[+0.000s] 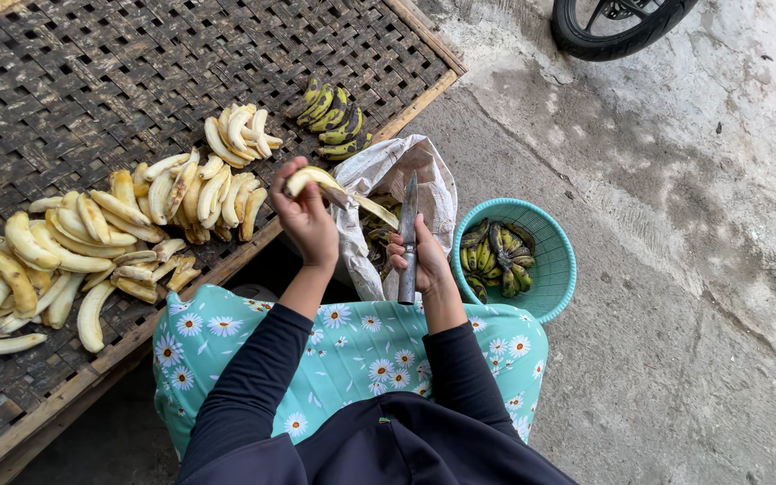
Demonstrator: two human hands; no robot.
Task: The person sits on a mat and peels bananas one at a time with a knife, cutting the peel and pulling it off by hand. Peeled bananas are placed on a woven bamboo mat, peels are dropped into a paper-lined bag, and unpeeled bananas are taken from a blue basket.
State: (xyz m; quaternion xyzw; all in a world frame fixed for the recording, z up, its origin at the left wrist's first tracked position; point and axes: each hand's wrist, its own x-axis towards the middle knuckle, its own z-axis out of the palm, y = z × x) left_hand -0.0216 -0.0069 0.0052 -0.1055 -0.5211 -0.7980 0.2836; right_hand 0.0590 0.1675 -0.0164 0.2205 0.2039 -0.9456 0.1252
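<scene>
My left hand (305, 218) holds a half-peeled banana (314, 178) raised above a white sack (379, 171), with a strip of peel (374, 210) hanging off toward my right. My right hand (420, 259) grips a knife (408, 235) by the handle, blade pointing up and away from me. Both hands hover over the sack, just beyond my knees, which are covered by turquoise cloth with daisies (352, 350).
Several peeled bananas (92, 242) lie spread on a woven bamboo tray (92, 81) at left, with a green unpeeled bunch (334, 117) near its far edge. A teal plastic basket (557, 260) with green bananas sits on the concrete at right. A tyre (617, 25) stands at top.
</scene>
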